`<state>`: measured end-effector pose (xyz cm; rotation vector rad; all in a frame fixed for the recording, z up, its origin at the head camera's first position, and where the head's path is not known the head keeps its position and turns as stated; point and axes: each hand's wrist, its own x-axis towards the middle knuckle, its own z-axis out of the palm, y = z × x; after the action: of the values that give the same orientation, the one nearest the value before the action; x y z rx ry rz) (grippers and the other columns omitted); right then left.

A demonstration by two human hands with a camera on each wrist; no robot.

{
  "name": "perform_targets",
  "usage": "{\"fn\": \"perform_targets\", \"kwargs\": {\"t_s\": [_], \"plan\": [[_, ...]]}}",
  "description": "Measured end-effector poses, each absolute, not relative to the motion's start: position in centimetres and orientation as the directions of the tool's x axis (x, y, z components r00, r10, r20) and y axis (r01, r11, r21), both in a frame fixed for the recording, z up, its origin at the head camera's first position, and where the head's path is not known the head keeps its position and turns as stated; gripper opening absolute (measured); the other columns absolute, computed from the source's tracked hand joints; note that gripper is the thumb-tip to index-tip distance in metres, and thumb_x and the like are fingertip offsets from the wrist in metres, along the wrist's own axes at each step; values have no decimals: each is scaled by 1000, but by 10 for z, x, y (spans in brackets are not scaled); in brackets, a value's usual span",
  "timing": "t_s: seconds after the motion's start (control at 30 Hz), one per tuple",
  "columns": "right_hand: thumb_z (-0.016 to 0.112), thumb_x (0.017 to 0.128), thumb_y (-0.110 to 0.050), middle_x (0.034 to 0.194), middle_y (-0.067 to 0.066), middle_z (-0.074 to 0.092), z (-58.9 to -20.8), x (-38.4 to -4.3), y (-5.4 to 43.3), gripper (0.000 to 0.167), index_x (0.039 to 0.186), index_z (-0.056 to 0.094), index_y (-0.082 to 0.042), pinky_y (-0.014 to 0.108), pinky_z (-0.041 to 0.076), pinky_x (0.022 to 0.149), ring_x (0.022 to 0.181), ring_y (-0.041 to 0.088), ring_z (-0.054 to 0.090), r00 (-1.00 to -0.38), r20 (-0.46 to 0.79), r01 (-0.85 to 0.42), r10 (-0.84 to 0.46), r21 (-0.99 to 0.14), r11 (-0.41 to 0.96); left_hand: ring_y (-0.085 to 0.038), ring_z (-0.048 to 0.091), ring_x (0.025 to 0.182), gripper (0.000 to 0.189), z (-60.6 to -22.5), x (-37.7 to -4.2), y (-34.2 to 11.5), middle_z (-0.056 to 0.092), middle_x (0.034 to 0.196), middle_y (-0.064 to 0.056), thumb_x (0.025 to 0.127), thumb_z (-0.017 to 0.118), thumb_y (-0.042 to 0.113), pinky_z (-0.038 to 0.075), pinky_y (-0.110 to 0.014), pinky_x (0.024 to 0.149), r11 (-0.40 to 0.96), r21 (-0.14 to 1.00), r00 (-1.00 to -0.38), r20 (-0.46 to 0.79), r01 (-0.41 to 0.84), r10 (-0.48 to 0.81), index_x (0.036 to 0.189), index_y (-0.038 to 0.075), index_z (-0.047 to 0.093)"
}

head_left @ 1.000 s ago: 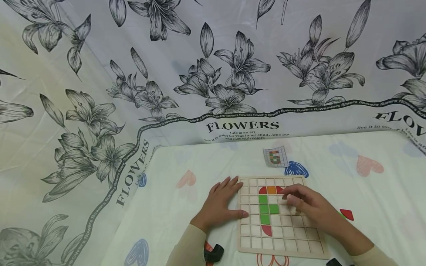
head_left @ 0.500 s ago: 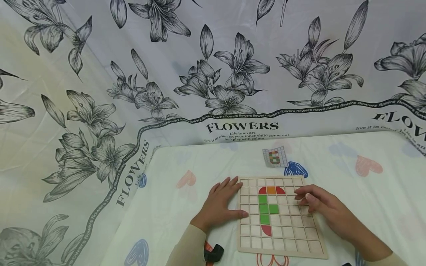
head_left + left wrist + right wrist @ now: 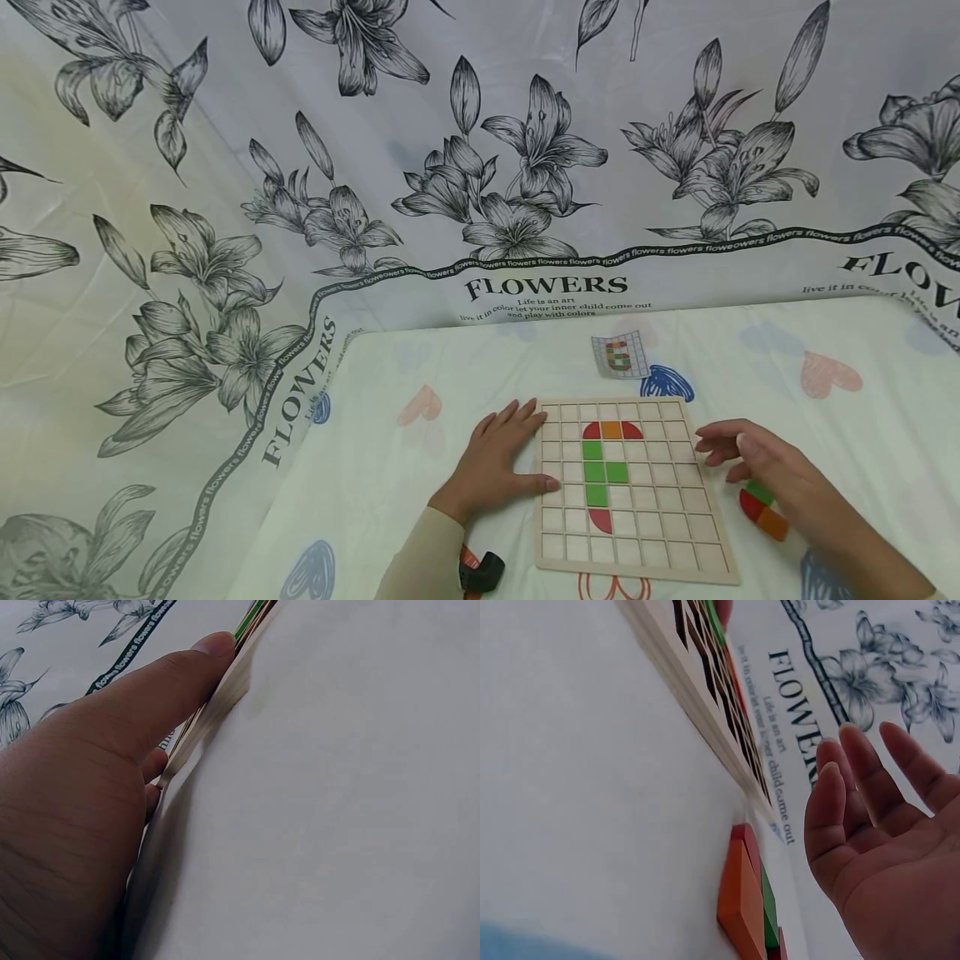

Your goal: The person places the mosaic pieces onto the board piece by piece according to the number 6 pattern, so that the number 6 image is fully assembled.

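A wooden grid board (image 3: 637, 573) lies on the table in the head view. Red corner pieces, an orange square (image 3: 611, 430) and several green squares (image 3: 595, 472) sit in its cells. My left hand (image 3: 495, 458) rests at the board's left edge, fingers extended, thumb (image 3: 206, 660) on the rim in the left wrist view. To the right of the board, my right hand (image 3: 780, 471) hovers with relaxed fingers and holds nothing. Below and beside it lie loose blocks: a green one (image 3: 761, 492), a red one (image 3: 751, 506) and an orange one (image 3: 739, 900). The hand partly covers this group.
Behind the board lies a small card (image 3: 619, 354) printed with a coloured grid pattern. A black object with an orange strap (image 3: 482, 572) is by the left wrist. A flower-printed curtain (image 3: 525, 167) hangs along the table's back and left sides.
My right hand has left the red corner piece at the top right of the pattern and moved right, off the board, uncovering the loose blocks. The left hand stays in place.
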<state>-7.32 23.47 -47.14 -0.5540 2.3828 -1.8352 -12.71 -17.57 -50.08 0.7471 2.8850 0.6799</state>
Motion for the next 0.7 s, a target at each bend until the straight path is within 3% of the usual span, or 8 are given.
{"fn": "perform_targets", "kwargs": {"t_s": [0.3,0.7], "plan": [[27,119,-14,134,5,69,-476,-70,258,44,149,57,-3,26,58,86,113,14,65,-944,183,-264,-276,-919,294,-13,10,164,100,-501,-127,-176,23,177,16,88,67,82,12,-55,130,778,444,-876,31,444,482,171,33,39],[32,119,-9,129,-3,73,-485,-69,286,39,145,60,-2,22,58,82,110,9,68,-954,208,-279,-214,-879,387,-13,10,164,101,-502,-126,-177,24,177,16,88,66,83,13,-55,130,774,446,-874,43,450,483,171,33,39]]}}
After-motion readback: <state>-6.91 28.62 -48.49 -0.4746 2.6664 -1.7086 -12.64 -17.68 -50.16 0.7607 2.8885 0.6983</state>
